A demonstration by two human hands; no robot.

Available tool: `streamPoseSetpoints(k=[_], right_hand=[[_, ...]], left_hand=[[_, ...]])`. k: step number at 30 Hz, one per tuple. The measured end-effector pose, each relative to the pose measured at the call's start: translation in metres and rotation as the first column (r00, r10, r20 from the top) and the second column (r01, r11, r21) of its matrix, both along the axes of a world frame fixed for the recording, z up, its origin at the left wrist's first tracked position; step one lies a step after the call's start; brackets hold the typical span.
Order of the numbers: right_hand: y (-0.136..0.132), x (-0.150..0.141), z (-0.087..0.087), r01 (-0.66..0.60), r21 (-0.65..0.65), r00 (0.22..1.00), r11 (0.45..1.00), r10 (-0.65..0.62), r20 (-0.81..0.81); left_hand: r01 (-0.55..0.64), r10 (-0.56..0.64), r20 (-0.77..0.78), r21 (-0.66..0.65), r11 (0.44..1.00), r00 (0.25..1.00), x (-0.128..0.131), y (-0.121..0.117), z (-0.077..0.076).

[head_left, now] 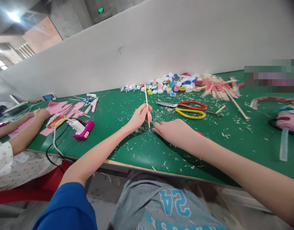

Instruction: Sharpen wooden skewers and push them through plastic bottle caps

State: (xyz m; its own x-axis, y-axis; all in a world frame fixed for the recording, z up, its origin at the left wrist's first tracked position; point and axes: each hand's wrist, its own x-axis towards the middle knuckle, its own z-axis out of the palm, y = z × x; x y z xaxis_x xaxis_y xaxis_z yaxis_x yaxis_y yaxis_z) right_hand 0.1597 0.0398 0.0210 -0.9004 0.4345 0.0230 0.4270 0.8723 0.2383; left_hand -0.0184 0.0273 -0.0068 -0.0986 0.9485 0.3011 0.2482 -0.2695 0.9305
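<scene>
My left hand is closed around a thin pale wooden chopstick, which stands nearly upright with its lower end just above the table. Close by on the right, my right hand is closed, its fingertips beside the chopstick's lower end. What it grips is hidden, though a bit of red shows beneath the wrist. Scissors with one red and one yellow handle lie beyond my right hand. Small wood shavings are scattered around both hands on the green table.
Colourful bottle caps are heaped along the white partition. Chopsticks in red-and-clear wrappers lie to their right. At left are a magenta power socket, cables and a co-worker's arms over pink paper. A pink glue gun rests far right.
</scene>
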Motion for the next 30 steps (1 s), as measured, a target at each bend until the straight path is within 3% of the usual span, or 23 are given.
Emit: streamPoseSetpoints(k=[7,13,30], right_hand=[[-0.0049,0.0013,0.0025,0.029,-0.028,0.999,0.999,-0.028,0.034],[-0.0028,-0.0012,0.0011,0.023,-0.039,0.999,0.999,-0.022,0.039],[-0.0013,0.0009,-0.0039,-0.018,-0.012,0.999,1.0,0.018,-0.035]], left_hand=[[0.013,-0.012,0.058,-0.016,1.0,0.998,0.001,-0.0004,0.0026],[-0.041,0.041,-0.037,-0.003,0.999,0.998,0.0019,-0.0014,0.0026],[-0.055,0.054,-0.047,-0.02,0.998,0.997,0.0029,-0.0026,0.0029]])
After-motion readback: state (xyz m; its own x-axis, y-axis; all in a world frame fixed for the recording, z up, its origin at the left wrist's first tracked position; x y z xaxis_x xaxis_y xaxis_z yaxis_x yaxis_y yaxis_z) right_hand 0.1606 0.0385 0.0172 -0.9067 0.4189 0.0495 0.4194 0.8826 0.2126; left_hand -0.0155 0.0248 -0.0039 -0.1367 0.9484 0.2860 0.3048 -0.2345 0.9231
